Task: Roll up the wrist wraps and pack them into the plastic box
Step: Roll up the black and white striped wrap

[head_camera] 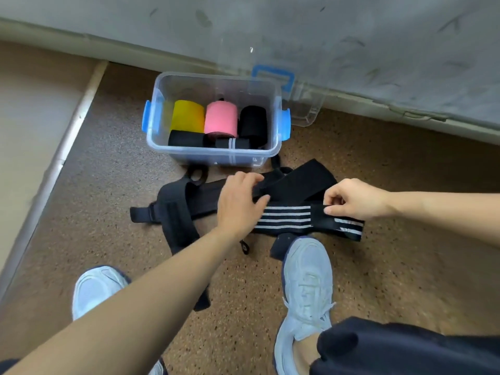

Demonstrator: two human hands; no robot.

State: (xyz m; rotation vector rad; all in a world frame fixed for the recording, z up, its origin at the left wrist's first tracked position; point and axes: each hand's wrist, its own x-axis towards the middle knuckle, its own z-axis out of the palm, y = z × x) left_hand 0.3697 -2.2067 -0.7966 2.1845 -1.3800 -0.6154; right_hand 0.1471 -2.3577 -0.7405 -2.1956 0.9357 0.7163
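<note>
Your shoes: the right shoe (305, 288) is at lower centre, its toe just below the striped wrap (286, 216); the left shoe (94, 288) is at lower left.
Right hand: your right hand (351, 201) pinches the dark end patch of the striped wrap between thumb and fingertips.
Left hand: your left hand (238, 204) curls its fingers over the plain black wrap (297, 185), which crosses just above the striped one, and the thumb closes under it.
Where the wraps are: both lie unrolled on the floor (108, 171) in the middle of the frame; other black wraps (176, 212) are tangled at centre left.
Box: the plastic box (213, 155) stands open above them and holds a yellow roll (189, 116), a pink roll (220, 119) and black rolls (253, 121); its lid (305, 104) leans at its right.
Handling: the wrap looks soft, light and elastic, so the roll will probably loosen if you do not keep it tight. Take hold of the end patch, which seems stiffer, and roll firmly along the stripes.
</note>
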